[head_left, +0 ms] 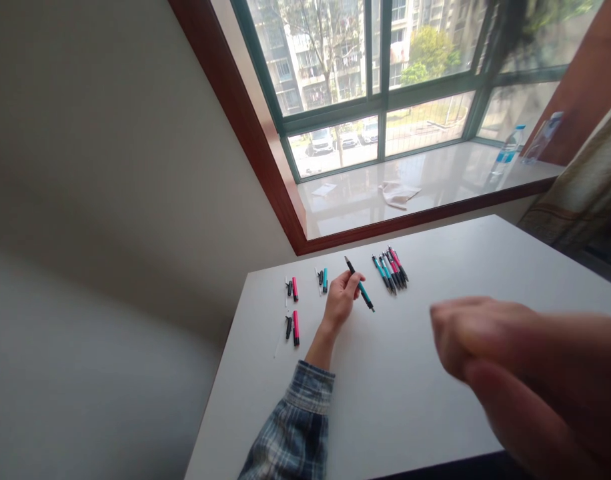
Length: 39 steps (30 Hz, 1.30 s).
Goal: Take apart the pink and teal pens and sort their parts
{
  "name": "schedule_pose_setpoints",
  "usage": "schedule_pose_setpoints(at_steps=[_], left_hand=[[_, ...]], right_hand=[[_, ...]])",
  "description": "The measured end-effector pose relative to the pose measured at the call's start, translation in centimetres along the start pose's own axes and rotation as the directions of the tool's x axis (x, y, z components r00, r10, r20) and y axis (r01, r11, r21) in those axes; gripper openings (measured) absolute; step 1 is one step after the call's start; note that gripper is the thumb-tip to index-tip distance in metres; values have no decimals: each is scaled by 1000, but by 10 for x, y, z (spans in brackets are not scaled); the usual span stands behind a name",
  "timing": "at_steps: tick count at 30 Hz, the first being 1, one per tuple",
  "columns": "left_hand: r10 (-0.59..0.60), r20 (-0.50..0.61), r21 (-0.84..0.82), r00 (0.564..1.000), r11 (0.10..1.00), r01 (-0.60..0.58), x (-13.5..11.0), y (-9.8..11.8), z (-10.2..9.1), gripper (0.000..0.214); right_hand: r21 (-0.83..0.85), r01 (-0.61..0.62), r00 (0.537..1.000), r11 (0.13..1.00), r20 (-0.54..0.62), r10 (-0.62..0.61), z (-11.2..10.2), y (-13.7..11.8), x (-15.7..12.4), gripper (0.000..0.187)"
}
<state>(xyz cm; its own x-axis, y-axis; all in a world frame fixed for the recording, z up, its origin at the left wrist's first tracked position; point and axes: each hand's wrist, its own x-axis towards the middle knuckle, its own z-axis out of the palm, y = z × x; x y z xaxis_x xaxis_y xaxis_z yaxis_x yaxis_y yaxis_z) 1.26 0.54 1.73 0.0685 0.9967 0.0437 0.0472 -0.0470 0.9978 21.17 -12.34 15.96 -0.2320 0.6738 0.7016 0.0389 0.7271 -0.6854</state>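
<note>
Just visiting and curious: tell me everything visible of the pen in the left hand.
The slim teal pen looks plastic, with a black section above a teal barrel, a black lower end and a greyish upper tip. The left hand holds it slanting down rightward, left of the pen row. Whether it touches the table is unclear.

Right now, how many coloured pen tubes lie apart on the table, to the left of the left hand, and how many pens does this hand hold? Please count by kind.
Pink tubes: 2
Teal tube: 1
Pen in left hand: 1
Total: 4
</note>
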Motion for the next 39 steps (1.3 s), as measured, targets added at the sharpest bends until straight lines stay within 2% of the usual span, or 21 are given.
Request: schedule_pose_setpoints(at_steps=[2, 3, 6, 7, 9, 11, 13, 16, 20, 24, 25, 27, 31, 33, 37, 39], left_hand=[[21, -23, -22, 1000, 1000, -22, 2, -2, -1, 36], [29, -33, -36, 999, 999, -31, 2, -3, -1, 36], [31, -59, -85, 998, 996, -36, 1, -6, 0, 36], [26, -63, -95, 998, 995, -32, 0, -7, 1, 36], [23, -63, -105, 998, 994, -30, -2, -7, 5, 36], [29, -45, -113, 999, 993, -34, -3, -6, 8, 36], [35, -19, -127, 999, 991, -38, -4, -5, 10, 37], [25, -18, -223, 1000, 974, -29, -5, -2, 8, 42], [-16, -33, -421, 999, 907, 1, -6, 3, 1, 45], [-7, -2, -513, 1000, 859, 5, -7, 6, -3, 43], [-7, 12, -520, 1000, 854, 13, -7, 7, -3, 42], [-18, 53, -519, 998, 854, 43, -7, 6, -2, 42], [-4, 79, -491, 997, 870, 42, -6, 3, -1, 40], [26, 48, -470, 999, 883, -1, -5, 1, 0, 38], [35, -23, -391, 999, 920, -41, -3, -4, -1, 37], [18, -65, -361, 998, 932, -40, -3, -4, -2, 36]], right_hand=[[-136, 85, 995, 987, -35, -90, 11, 46, 11, 25], [-222, 45, 997, 974, -46, -57, 16, 75, 12, 21], [-366, -175, 985, 914, -62, 164, 25, 158, 2, 20], [-353, -240, 969, 904, -34, 244, 27, 177, -5, 21], [-265, -348, 924, 899, 64, 376, 31, 200, -19, 24], [-197, -365, 907, 910, 147, 395, 35, 207, -30, 23], [-96, -412, 892, 906, 157, 423, 40, 207, -35, 26], [148, -540, 836, 828, 212, 507, 44, 208, -38, 37], [431, -688, 726, 584, 402, 558, 42, 209, -38, 44], [529, -797, 596, 292, 606, 527, 39, 201, -38, 41], [539, -806, 579, 246, 628, 520, 39, 198, -37, 41], [561, -802, 575, 206, 628, 524, 40, 195, -37, 41], [572, -783, 600, 243, 594, 535, 44, 199, -38, 40], [551, -767, 630, 330, 548, 551, 45, 204, -39, 44], [418, -697, 717, 583, 401, 570, 44, 213, -39, 47], [367, -677, 735, 637, 374, 565, 43, 213, -38, 47]])
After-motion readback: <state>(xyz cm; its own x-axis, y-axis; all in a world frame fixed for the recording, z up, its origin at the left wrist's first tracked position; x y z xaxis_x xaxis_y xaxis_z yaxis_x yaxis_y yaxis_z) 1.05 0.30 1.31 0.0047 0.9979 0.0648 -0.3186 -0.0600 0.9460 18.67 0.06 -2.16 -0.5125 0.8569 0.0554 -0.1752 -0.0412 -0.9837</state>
